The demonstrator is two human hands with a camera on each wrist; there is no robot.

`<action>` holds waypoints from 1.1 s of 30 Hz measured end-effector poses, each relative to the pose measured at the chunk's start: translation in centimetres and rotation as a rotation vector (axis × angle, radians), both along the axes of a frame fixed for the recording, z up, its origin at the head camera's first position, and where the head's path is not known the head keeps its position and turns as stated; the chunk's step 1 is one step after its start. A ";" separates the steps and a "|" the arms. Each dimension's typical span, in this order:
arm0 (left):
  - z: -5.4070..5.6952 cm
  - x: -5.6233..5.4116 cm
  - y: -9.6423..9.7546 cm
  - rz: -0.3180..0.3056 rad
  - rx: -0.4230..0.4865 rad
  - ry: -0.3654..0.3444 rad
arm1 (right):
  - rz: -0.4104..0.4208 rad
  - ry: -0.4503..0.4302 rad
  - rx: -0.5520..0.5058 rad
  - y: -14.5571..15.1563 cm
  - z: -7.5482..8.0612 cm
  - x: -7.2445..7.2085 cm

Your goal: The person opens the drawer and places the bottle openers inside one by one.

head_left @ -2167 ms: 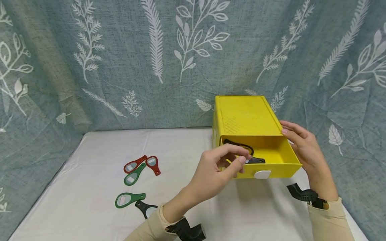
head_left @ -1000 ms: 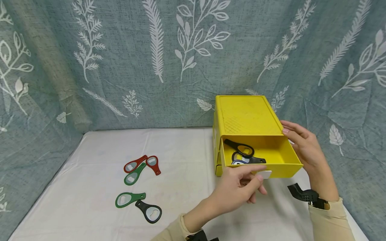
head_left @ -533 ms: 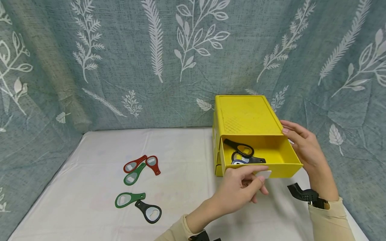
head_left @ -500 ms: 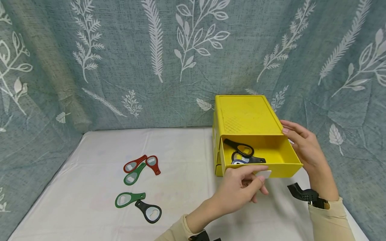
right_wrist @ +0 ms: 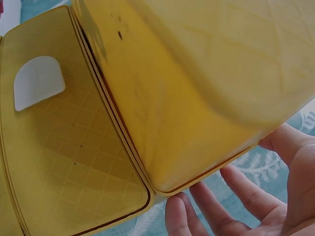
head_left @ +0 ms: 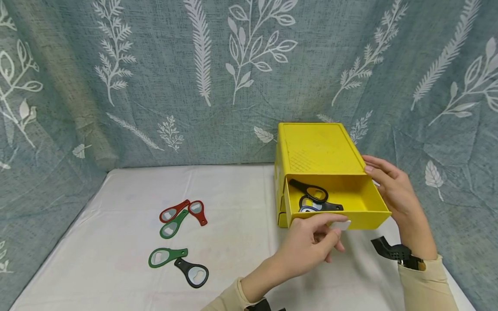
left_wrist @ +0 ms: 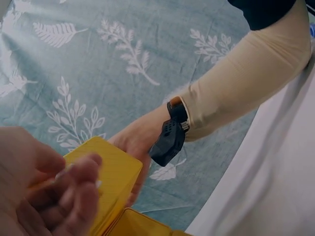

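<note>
At the right of the head view stands a yellow drawer unit (head_left: 320, 147) with its top drawer (head_left: 362, 192) pulled out. Thumb and index finger of my left hand (head_left: 307, 248) pinch the white drawer handle (head_left: 341, 225). My right hand (head_left: 394, 185) rests against the unit's right side; the right wrist view shows its fingers (right_wrist: 251, 191) extended along the edge. Inside the drawer lie a black bottle opener (head_left: 309, 190), another black one (head_left: 331, 207) and a blue-rimmed one (head_left: 308, 209), partly hidden by the drawer front.
On the white cloth to the left lie two red bottle openers (head_left: 197, 211), two green ones (head_left: 167, 258) and a black one (head_left: 192, 273). A leaf-patterned curtain (head_left: 218, 86) hangs close behind the unit. A lower drawer (right_wrist: 74, 137) is pushed in.
My left hand has moved from over the drawer down to its white handle, uncovering the openers inside. For the last second both hands and the drawer have stayed nearly still.
</note>
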State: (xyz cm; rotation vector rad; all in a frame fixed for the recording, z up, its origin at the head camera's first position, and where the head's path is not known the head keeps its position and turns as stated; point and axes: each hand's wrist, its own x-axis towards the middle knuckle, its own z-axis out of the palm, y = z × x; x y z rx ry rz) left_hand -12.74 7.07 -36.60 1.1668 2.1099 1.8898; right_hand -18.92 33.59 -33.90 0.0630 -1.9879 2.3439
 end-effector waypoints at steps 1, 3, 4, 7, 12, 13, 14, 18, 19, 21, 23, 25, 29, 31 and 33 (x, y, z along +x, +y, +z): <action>0.0 0.0 0.0 0.006 -0.022 -0.004 | -0.003 0.000 0.001 0.0 0.0 0.0; 0.1 0.1 -0.1 0.022 -0.079 -0.012 | -0.009 0.001 0.005 0.0 0.0 0.0; 0.2 0.1 -0.1 0.027 -0.109 -0.016 | -0.012 0.000 0.006 0.0 0.0 0.0; 0.3 0.3 -0.1 0.042 -0.175 -0.019 | -0.020 -0.006 0.006 0.0 0.0 0.0; 0.5 0.5 -0.1 0.041 -0.182 -0.057 | -0.019 -0.016 0.007 0.1 -0.2 0.1; 0.5 0.5 -0.1 0.041 -0.177 -0.065 | -0.018 -0.017 0.009 0.1 -0.2 0.1; 0.5 0.5 -0.1 0.043 -0.172 -0.071 | -0.017 -0.017 0.012 0.1 -0.2 0.1; 0.4 0.4 0.0 0.067 -0.156 -0.074 | -0.020 -0.010 0.026 0.0 -0.1 0.0; 0.4 0.4 0.1 0.077 -0.151 -0.070 | -0.022 -0.009 0.028 0.0 -0.1 -0.1; 0.3 0.4 0.2 0.094 -0.141 -0.065 | -0.027 -0.009 0.032 0.0 0.0 -0.1; 0.1 0.3 0.3 0.114 -0.131 -0.045 | -0.030 -0.010 0.031 0.0 0.0 -0.1; 0.0 0.3 0.4 0.128 -0.113 -0.026 | -0.031 -0.010 0.029 -0.1 0.0 -0.1; -0.3 0.3 0.5 0.148 -0.070 0.002 | -0.030 -0.009 0.025 -0.1 0.0 -0.1; -0.4 0.2 0.7 0.157 -0.041 0.009 | -0.032 -0.010 0.025 -0.1 0.0 -0.1; -0.6 0.1 0.8 0.167 -0.006 0.017 | -0.034 -0.010 0.028 -0.2 0.0 -0.1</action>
